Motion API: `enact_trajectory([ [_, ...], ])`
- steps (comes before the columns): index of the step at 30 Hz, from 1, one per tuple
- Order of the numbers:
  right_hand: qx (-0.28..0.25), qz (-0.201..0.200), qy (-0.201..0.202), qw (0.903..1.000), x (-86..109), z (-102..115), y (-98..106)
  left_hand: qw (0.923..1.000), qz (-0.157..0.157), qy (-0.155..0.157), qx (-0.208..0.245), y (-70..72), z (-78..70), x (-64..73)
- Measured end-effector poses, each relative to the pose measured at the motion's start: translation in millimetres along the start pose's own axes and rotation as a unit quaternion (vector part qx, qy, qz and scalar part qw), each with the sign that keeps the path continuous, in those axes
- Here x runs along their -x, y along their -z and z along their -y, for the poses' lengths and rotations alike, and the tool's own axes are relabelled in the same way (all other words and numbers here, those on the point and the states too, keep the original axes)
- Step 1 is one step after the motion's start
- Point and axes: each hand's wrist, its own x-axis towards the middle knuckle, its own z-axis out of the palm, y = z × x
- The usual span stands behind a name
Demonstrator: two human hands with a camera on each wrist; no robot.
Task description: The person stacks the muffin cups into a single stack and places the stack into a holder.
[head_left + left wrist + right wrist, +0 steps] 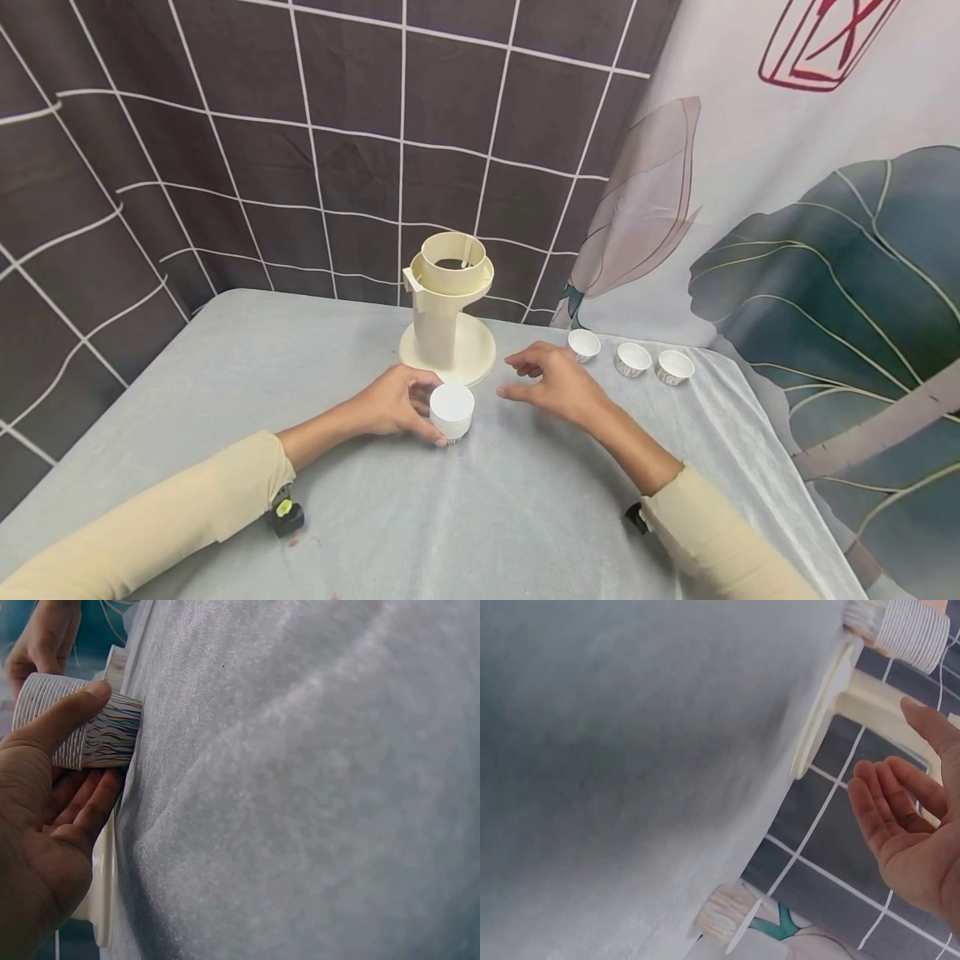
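A stack of white paper baking cups with wavy coloured lines stands at the middle of the table. My left hand grips it from the side, thumb along the near wall and fingers round the far side. The left wrist view shows the many nested rims of the stack. To the right of the stack, my right hand hovers with nothing in it, its fingers slightly bent and thumb apart. Just behind both hands stands a cream plastic appliance stand with a round base, a column and a hollow ring on top.
Three single paper cups stand in a row at the back right of the table. A grey cloth covers the table. Behind it hangs a dark curtain with white grid lines, and a leaf-patterned one on the right.
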Motion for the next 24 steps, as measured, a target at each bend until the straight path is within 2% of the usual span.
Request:
enact_trajectory([
  [13,0.063,-0.046,-0.004,0.997,-3.1,-24,18,1.0,0.0,0.002,-0.006,0.7,0.1,0.2],
  [24,0.089,-0.065,-0.019,0.9938,-6.2,-44,30,0.9999,-0.003,0.01,-0.013,0.7,-0.6,0.6],
])
